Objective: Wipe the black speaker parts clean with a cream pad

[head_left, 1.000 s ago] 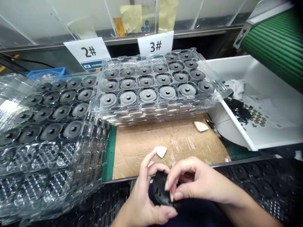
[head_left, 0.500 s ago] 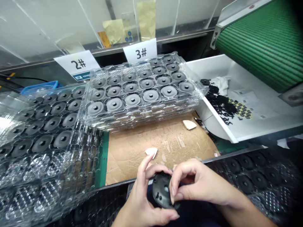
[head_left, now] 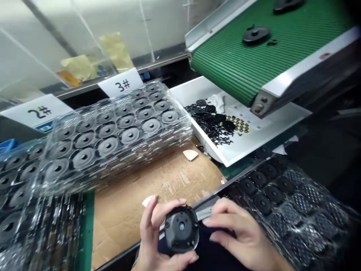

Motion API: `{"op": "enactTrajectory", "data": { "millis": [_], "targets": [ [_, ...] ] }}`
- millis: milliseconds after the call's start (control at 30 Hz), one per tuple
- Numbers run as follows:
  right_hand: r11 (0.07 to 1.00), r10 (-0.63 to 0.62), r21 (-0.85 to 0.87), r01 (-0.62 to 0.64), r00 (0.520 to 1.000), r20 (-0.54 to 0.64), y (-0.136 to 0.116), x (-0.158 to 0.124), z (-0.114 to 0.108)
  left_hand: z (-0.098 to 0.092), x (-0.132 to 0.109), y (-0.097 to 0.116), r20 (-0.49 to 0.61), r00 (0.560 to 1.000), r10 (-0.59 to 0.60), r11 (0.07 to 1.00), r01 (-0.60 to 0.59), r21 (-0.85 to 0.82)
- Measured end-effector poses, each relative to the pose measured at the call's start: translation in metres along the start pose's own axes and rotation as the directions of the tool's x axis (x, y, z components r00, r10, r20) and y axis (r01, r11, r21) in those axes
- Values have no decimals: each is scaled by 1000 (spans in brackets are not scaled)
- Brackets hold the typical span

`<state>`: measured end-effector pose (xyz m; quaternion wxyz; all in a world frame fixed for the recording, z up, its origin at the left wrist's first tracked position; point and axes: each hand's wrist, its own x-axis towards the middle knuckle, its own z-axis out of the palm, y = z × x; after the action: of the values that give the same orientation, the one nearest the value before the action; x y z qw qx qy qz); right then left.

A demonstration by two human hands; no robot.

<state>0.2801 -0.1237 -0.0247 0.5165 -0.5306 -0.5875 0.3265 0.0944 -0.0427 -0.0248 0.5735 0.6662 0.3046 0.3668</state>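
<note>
Matte black moulded plastic housing (head_left: 182,227), rounded-square in outline, with a small pale central hole ringed by a raised collar and tiny recessed screw holes near the corners, held up in the left hand (head_left: 159,237). Left hand curled around it, fingertips over the upper edge and thumb along the lower edge, a firm hold. Right hand (head_left: 238,237) just beside the housing, half open, long fingers loosely curved, holding nothing.

Beyond the left fingertips, a pale cream curved wedge (head_left: 148,200) on rough, scuffed corrugated cardboard (head_left: 158,226); farther ahead, a second wedge (head_left: 190,154). Left of and ahead of both hands, stacked clear ribbed plastic trays (head_left: 113,131) with round grey discs, each with a dark central nub, in neat pockets. Farther ahead and to the right, a shallow white bin (head_left: 222,156) with a heap of small black parts (head_left: 210,122), under a ribbed green conveyor belt (head_left: 239,56). Right of the right hand, a clear tray of black discs (head_left: 267,195).
</note>
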Motion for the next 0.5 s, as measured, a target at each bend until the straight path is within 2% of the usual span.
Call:
{"op": "enactTrajectory", "data": {
  "millis": [67,133,200,233,267,333,433,500],
  "targets": [
    [980,-93,-177,89,996,-15,1,-4,-3,12,5,-3,72,995,-63,998,64,-9],
    [960,-102,-268,79,992,-74,7,-9,-8,24,9,-7,194,965,-176,984,180,-6],
    [952,38,-291,-95,980,-194,20,-21,-20,35,11,-13,311,897,-315,943,332,-4],
    [929,135,-299,-216,953,-271,29,-30,-31,40,12,-16,346,857,-381,911,411,-16],
    [887,218,-314,-338,907,-360,41,-42,-45,45,13,-18,357,825,-439,876,481,-36],
    [764,304,-348,-543,779,-548,68,-71,-83,54,16,-20,320,783,-534,811,581,-69],
    [500,325,-320,-805,517,-792,109,-116,-159,62,22,-18,217,747,-628,762,647,-25],
    [319,338,-261,-911,367,-867,132,-136,-209,64,26,-15,167,744,-647,756,654,19]
  ]
}}
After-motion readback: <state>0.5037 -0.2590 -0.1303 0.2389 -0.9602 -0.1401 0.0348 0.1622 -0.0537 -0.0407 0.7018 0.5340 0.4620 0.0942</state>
